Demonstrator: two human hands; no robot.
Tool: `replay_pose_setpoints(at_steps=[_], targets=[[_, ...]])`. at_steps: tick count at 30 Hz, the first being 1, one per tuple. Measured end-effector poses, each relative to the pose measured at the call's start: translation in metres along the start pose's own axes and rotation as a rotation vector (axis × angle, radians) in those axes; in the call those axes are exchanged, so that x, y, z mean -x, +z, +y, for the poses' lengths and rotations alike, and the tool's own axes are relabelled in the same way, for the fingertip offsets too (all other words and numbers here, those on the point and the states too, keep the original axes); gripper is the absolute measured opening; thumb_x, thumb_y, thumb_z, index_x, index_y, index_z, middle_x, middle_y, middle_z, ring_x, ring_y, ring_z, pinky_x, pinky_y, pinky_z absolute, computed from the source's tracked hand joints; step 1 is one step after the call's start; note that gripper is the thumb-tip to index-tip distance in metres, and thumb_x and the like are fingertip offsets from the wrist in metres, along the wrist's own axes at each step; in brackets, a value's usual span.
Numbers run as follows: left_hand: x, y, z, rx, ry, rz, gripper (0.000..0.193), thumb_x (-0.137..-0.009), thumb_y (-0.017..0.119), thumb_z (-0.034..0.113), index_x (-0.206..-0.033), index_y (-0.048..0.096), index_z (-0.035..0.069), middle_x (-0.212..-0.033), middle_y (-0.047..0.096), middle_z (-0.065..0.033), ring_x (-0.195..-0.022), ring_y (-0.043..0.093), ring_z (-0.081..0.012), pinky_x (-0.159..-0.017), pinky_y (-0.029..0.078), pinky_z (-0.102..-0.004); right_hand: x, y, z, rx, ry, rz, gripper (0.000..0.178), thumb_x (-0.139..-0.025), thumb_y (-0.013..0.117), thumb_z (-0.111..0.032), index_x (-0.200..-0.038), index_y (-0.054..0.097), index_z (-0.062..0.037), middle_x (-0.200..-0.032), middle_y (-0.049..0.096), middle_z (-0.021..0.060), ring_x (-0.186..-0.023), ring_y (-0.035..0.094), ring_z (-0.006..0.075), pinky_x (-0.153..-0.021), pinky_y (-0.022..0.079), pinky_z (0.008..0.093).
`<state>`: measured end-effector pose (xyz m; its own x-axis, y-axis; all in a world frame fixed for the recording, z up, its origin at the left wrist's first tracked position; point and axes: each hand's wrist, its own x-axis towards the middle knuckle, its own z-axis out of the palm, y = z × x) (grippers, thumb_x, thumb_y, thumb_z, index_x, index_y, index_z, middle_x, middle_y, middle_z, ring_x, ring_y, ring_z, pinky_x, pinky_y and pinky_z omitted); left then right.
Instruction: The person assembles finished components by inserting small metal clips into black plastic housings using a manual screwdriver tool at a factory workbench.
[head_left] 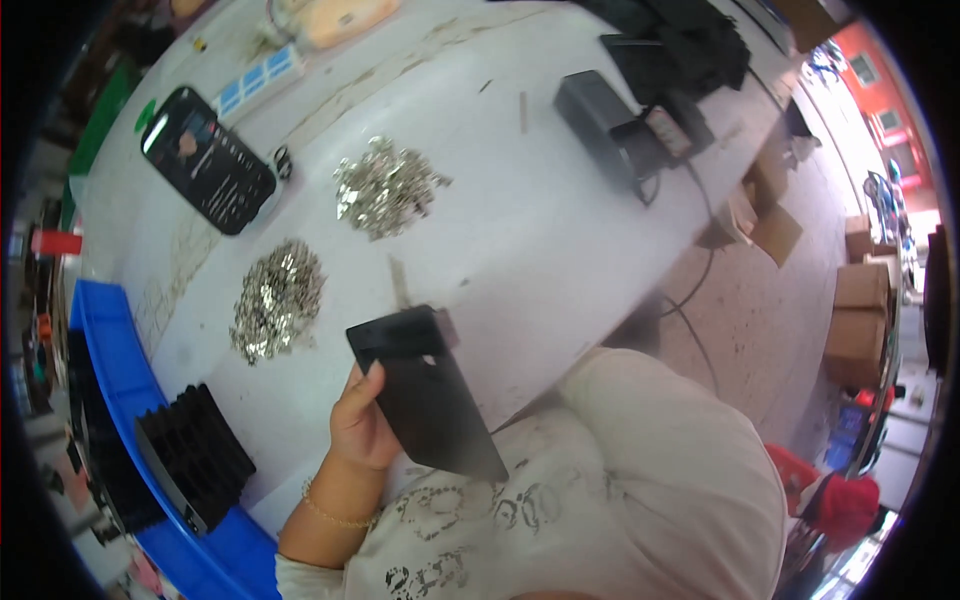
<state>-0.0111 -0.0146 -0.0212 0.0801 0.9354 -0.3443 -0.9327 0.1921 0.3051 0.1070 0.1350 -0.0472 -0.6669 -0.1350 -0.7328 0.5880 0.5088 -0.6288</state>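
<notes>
My left hand point(363, 425) is closed on a black rectangular plastic housing point(437, 408), thumb on its face and the other fingers hidden behind it. The housing is tilted over the table's near edge, in front of my body. It has a small pale spot near its upper end. Beyond it on the white table point(560, 250) lie two piles of small shiny metal pieces, a farther pile point(385, 188) and a nearer pile point(278, 302) to the left. My right hand does not show.
A phone point(208, 160) with its screen lit leans at the far left. A blue bin point(115, 340) borders the left side, with stacked black ribbed parts point(195, 450) beside it. A black boxy device point(610, 125) with a cable stands far right. Cardboard boxes point(860, 300) sit on the floor.
</notes>
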Motion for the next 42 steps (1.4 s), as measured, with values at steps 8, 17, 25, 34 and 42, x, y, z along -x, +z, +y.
replay_pose_setpoints(at_steps=[8, 17, 25, 34, 42], targets=[[-0.016, 0.022, -0.012, -0.224, 0.034, -0.044, 0.040, -0.093, 0.048, 0.015, -0.130, 0.039, 0.002, -0.122, 0.053, -0.0146, -0.112, 0.052, -0.0261, -0.096, 0.043, -0.0393, 0.034, 0.011, 0.001, 0.100, 0.114, 0.131, 0.042, -0.084, 0.056, -0.039, -0.099, 0.058, 0.0008, -0.090, 0.061, 0.0103, -0.077, 0.053, 0.0197, -0.069, 0.044, 0.0361], [-0.025, 0.016, -0.015, -0.203, 0.049, -0.086, 0.038, -0.094, 0.047, 0.014, -0.130, 0.040, 0.006, -0.124, 0.051, -0.0105, -0.112, 0.051, -0.0227, -0.095, 0.043, -0.0373, 0.060, 0.056, -0.001, 0.239, 0.230, 0.150, 0.041, -0.084, 0.056, -0.038, -0.097, 0.059, 0.0009, -0.090, 0.061, 0.0110, -0.077, 0.053, 0.0203, -0.069, 0.044, 0.0367], [-0.035, 0.008, -0.016, -0.187, 0.083, -0.050, 0.032, -0.094, 0.047, 0.013, -0.125, 0.043, 0.006, -0.118, 0.054, -0.0085, -0.108, 0.053, -0.0195, -0.092, 0.044, -0.0343, 0.187, 0.006, -0.037, 0.395, 0.766, 0.403, 0.028, -0.080, 0.062, -0.031, -0.092, 0.066, -0.0069, -0.091, 0.062, 0.0097, -0.080, 0.058, 0.0238, -0.081, 0.044, 0.0339], [-0.025, 0.021, -0.021, -0.297, 0.123, -0.112, 0.033, -0.093, 0.050, 0.015, -0.124, 0.040, 0.011, -0.116, 0.053, -0.0094, -0.106, 0.053, -0.0217, -0.091, 0.045, -0.0369, 0.178, -0.048, 0.062, 0.444, 0.768, 1.488, 0.054, -0.073, 0.067, -0.045, -0.108, 0.056, -0.0050, -0.094, 0.065, 0.0128, -0.089, 0.064, 0.0281, -0.076, 0.049, 0.0371], [-0.027, 0.011, -0.019, -0.300, 0.063, -0.054, 0.037, -0.093, 0.048, 0.013, -0.129, 0.039, 0.010, -0.119, 0.052, -0.0106, -0.109, 0.052, -0.0237, -0.092, 0.044, -0.0383, 0.169, -0.049, 0.052, 0.332, 0.748, 1.450, 0.060, -0.072, 0.066, -0.032, -0.121, 0.044, -0.0067, -0.095, 0.064, 0.0141, -0.091, 0.062, 0.0297, -0.078, 0.049, 0.0375]])
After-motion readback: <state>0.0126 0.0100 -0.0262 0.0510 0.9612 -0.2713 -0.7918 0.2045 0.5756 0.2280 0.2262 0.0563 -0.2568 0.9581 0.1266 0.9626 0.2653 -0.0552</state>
